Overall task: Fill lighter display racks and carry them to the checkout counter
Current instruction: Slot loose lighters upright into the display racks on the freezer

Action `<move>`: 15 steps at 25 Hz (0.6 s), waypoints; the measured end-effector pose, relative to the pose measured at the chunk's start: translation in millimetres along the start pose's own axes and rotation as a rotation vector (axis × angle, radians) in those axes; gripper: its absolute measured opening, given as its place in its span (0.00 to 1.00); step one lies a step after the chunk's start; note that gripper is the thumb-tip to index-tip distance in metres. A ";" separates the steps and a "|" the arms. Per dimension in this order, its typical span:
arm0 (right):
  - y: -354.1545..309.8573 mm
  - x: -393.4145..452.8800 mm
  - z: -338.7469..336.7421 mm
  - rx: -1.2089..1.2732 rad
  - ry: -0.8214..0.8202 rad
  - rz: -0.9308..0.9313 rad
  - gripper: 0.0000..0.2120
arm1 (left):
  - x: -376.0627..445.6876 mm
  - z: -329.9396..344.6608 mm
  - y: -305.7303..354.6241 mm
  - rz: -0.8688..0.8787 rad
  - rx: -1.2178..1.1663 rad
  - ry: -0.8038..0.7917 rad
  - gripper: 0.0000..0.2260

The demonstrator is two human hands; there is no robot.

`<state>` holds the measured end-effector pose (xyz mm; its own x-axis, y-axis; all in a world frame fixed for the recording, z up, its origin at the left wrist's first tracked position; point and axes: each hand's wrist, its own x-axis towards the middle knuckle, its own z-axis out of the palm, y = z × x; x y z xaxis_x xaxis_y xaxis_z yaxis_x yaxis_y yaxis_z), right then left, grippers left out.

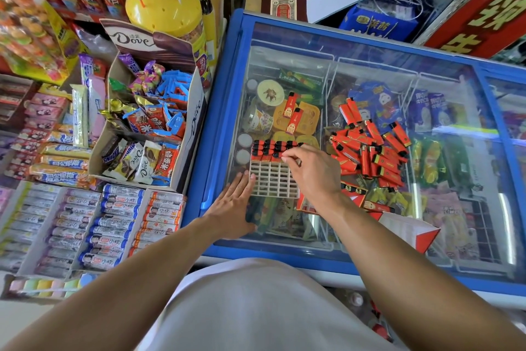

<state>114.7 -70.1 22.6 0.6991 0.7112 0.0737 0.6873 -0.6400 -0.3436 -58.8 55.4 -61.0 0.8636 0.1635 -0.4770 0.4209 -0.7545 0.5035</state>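
Here, a white grid rack (273, 180) lies flat on the glass lid of a blue-framed chest freezer (225, 89). Its far rows are already filled with red lighters standing black cap up (270, 148), while the nearer cells are bare.

The right hand (308, 170) reaches over the rack's right side, its fingers (287, 157) curled and pinched together at the edge of the filled rows, just where the last lighters stand. They appear to be grasping a lighter there, though the lighter itself is mostly hidden under the fingertips. The left hand (232, 208) lies flat on the glass with fingers straight and released, their tips touching the rack's near left corner.

To the right of the rack, a loose pile of red lighters (373, 148) is scattered across the lid. Two more lighters (293, 114) lie apart on the glass beyond the rack. A red and white carton (410, 229) sits near the right forearm.

Left of the freezer, an open Dove box (150, 123) holds wrapped chocolates and sweets, and a yellow lollipop tub (165, 9) stands behind it.
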 end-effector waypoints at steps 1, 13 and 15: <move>0.1 1.5 -1.0 -0.029 -0.011 -0.004 0.06 | -0.3 0.1 -0.2 -0.001 0.000 0.000 0.56; 32.9 104.4 -0.5 0.249 -0.230 0.447 0.20 | -3.3 -1.9 3.9 -0.001 -0.014 0.006 0.57; 37.9 124.5 11.6 0.239 -0.330 0.524 0.29 | -3.7 -2.7 4.2 -0.005 -0.023 0.002 0.57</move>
<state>225.4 -2.4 7.9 0.8058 0.3993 -0.4373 0.1832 -0.8703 -0.4572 -59.4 53.3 -55.2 0.8621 0.1684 -0.4780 0.4315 -0.7386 0.5179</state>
